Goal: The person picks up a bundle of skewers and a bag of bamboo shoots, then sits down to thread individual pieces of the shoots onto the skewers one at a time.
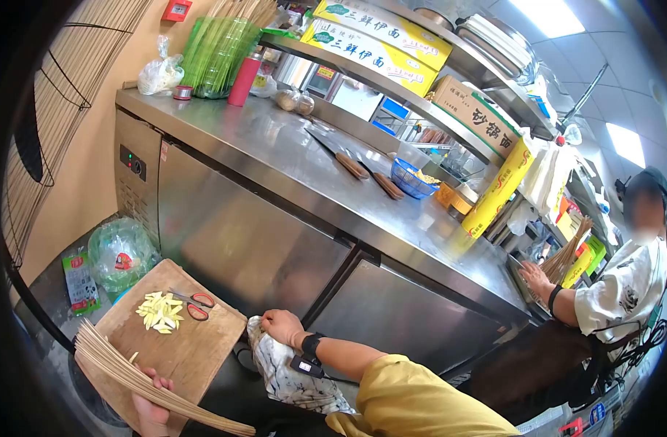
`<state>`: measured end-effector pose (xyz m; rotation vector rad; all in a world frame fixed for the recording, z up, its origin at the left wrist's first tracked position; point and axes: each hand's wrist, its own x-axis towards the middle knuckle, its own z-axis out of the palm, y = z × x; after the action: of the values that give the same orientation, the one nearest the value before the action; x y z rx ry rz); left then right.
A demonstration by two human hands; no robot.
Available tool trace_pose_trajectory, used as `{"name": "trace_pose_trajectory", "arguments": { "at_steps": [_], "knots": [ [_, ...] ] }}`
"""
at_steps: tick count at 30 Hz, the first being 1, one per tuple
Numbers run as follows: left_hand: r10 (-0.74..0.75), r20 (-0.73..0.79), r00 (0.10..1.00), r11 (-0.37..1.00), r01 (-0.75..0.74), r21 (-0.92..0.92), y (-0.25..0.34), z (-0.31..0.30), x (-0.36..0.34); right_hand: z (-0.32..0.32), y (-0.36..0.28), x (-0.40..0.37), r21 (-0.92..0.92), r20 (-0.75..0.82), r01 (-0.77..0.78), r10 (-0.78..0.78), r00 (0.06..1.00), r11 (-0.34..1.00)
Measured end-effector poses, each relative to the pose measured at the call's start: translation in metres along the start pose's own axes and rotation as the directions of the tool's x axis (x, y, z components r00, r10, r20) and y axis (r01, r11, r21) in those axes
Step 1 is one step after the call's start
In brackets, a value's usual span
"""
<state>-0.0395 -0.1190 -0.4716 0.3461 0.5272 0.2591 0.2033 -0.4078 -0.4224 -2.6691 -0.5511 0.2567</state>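
A bundle of long thin wooden sticks (148, 386) lies across my left hand (153, 404), whose fingers wrap round it at the near edge of the wooden board (195, 349). On that board are a pile of pale yellow cut pieces (159, 312) and scissors with red and black handles (198, 306). My right hand (281, 326) rests by the board's right corner on a white cloth with dark markings (286, 371). Its fingers are curled down; whether they grip the cloth is hard to make out.
Behind the board runs a steel counter (275, 153) with knives (352, 166), a blue basket (413, 178) and a red bottle (245, 80). Green bags (121, 251) sit left of the board. At the right stands another person (617, 291), one hand near more sticks.
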Motion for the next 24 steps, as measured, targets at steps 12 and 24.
{"name": "trace_pose_trajectory", "arguments": {
  "at_steps": [12,24],
  "knots": [
    [0.028,-0.059,0.998,1.000,-0.028,0.004,-0.004,-0.041,0.016,0.010,0.019,0.005,0.030,-0.043,-0.029,0.030,0.999,0.999],
    [0.049,-0.075,0.996,0.995,-0.056,-0.081,-0.010,-0.028,-0.029,0.030,0.036,0.010,0.145,-0.229,-0.027,0.060,0.971,0.989]
  ]
}}
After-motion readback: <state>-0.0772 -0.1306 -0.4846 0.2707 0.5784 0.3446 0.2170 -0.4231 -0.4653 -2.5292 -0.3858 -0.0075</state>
